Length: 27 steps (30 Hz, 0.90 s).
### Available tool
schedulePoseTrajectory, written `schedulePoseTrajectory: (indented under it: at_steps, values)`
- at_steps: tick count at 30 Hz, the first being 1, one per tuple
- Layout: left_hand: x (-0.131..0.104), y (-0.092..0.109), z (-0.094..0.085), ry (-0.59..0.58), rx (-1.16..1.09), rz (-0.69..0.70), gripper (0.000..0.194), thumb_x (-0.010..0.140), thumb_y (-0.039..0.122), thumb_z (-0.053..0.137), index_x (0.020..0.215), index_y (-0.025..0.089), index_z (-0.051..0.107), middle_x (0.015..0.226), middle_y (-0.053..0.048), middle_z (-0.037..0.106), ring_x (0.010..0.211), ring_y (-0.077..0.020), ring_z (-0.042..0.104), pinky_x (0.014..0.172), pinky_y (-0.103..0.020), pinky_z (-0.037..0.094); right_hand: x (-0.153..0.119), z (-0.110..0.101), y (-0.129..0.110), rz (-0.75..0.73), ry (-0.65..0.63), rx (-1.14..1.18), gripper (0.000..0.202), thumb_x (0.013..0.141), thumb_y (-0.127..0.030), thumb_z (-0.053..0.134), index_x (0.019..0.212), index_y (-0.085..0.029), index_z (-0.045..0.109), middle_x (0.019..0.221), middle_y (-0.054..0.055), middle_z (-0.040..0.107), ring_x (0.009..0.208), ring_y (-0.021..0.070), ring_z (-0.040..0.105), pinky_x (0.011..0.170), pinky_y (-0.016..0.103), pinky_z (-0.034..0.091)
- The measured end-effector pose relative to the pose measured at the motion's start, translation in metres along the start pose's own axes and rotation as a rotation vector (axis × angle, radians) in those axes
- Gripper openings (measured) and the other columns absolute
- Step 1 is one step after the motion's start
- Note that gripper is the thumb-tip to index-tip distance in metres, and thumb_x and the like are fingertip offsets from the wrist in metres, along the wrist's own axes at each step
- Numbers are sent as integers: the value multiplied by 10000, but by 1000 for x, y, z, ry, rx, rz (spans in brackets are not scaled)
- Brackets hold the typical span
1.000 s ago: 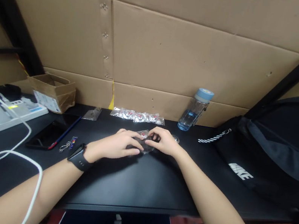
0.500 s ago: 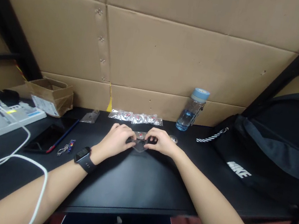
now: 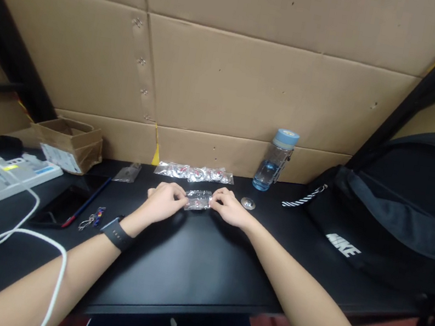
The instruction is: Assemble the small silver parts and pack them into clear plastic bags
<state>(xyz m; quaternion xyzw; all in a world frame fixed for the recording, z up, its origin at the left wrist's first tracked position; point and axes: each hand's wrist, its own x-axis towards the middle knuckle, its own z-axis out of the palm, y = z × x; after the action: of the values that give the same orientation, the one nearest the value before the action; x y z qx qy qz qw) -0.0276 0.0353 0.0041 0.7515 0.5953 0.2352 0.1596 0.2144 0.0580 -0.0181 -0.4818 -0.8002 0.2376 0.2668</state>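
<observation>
Between my hands is a small clear plastic bag (image 3: 198,200) with something shiny and partly red inside. My left hand (image 3: 167,200) pinches the bag's left edge; a dark watch is on that wrist. At the opposite edge, my right hand (image 3: 229,207) has its fingers closed on the plastic. The bag is stretched flat just above or on the black table. Behind it lies a row of similar clear bags (image 3: 195,173) with shiny round pieces in them. A round, shiny, flat piece (image 3: 248,204) rests just right of my right hand.
A blue-lidded water bottle (image 3: 275,160) stands at the back, with a black backpack (image 3: 392,214) at right. To the left are a phone (image 3: 69,202), a keychain (image 3: 92,218), a cardboard box (image 3: 70,144), a power strip (image 3: 1,180) and a white cable (image 3: 34,233) crossing near my left forearm.
The bag has turned from a drooping position to a flat, stretched one between my hands. My hands have moved slightly apart, and the round piece at right is now uncovered.
</observation>
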Motion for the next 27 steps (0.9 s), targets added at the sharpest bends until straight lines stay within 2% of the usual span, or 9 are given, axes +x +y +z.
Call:
schedulePoseTrajectory:
  at_steps: [4,8,11,13,15,18,21,24,27]
  values:
    - [-3,7,12,108,146,-7,319,884,382,545,663,245,730,1149,-21,718,1169,-322,511,926,-502,360,2,10,-7,156,41,-131,272,983,-280,511,813,-209,712,1149,71,622,1117,267,517,966,452,387]
    - [-6,9,19,128,241,52,342,915,371,513,674,216,700,1102,-72,707,1115,-319,490,890,-495,347,1,14,-10,166,62,-230,273,949,-324,578,732,-196,683,1100,79,629,1105,282,515,915,439,375]
    - [-7,9,21,109,281,61,324,915,366,512,686,214,683,1052,-89,689,1085,-321,483,877,-494,342,-1,13,-9,100,117,-250,116,906,-320,649,884,-216,696,1093,74,649,1062,266,528,895,416,379]
    - [-8,8,21,103,304,69,298,913,373,520,709,216,669,1043,-95,666,1084,-324,476,879,-491,345,-4,11,-10,-20,153,-235,230,896,-283,664,1123,-246,669,1201,73,656,1091,259,525,899,400,381]
    - [-9,7,21,107,328,79,251,905,388,544,762,217,658,1057,-102,640,1097,-326,468,889,-488,349,-5,9,-10,-168,119,-227,349,924,-231,621,1269,-284,625,1326,59,640,1157,253,513,920,394,370]
    - [-10,3,21,127,339,114,173,895,381,588,969,249,671,1149,-103,609,1137,-324,449,909,-476,353,-6,7,-11,-271,-1,-237,391,975,-154,485,1288,-322,649,1362,35,654,1193,247,526,940,412,345]
    - [-10,-2,22,107,325,204,257,925,315,568,1162,325,665,1269,-79,590,1186,-315,429,917,-461,346,-6,6,-14,-250,-63,-233,452,960,-118,441,1295,-326,663,1312,45,692,1148,252,569,954,444,324]
    - [-8,-5,23,37,301,268,288,977,276,479,1136,345,709,1271,-58,614,1208,-307,424,924,-464,338,-7,4,-17,-226,-85,-226,394,958,-199,491,1270,-346,681,1243,42,725,1127,269,585,975,476,299]
    - [-8,-5,20,-13,259,269,343,1009,308,412,1084,334,746,1226,-63,639,1203,-308,434,937,-472,337,-8,3,-18,-205,-91,-235,370,896,-305,643,1262,-337,679,1199,56,734,1144,294,576,988,485,289]
